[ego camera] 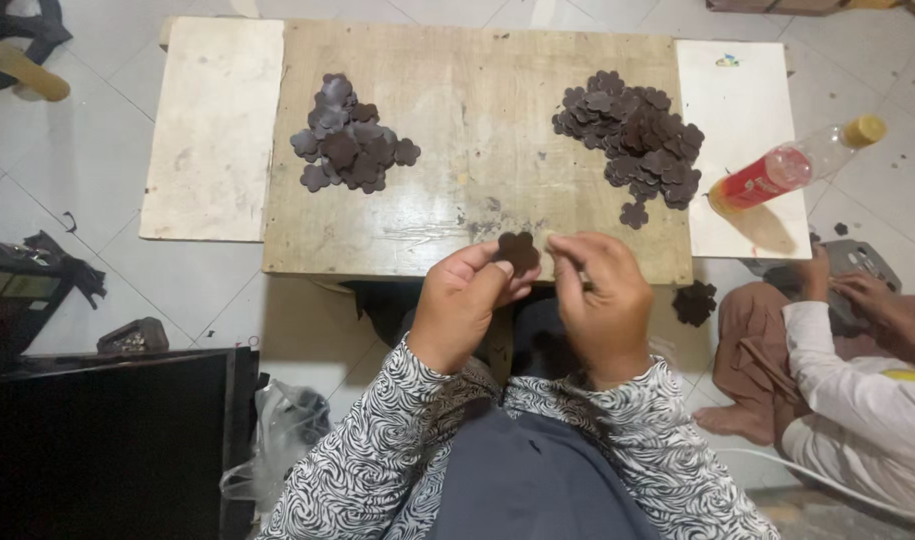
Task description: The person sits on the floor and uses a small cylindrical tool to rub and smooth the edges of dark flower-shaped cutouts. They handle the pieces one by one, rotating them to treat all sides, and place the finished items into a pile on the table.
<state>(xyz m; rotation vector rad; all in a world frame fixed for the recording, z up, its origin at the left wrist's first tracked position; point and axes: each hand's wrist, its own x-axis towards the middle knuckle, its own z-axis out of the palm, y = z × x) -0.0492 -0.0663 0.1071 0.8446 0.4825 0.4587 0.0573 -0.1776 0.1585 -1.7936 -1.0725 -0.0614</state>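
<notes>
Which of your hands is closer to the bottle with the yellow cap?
Right. The right hand is at the table's front edge, on the same side as the bottle. The left hand, holding a brown flower-shaped piece, sits farther away from it.

plastic bottle (pixel 792 165) lying on white board (pixel 742 120); co-worker's sleeve (pixel 857 400), perhaps seated.
</notes>
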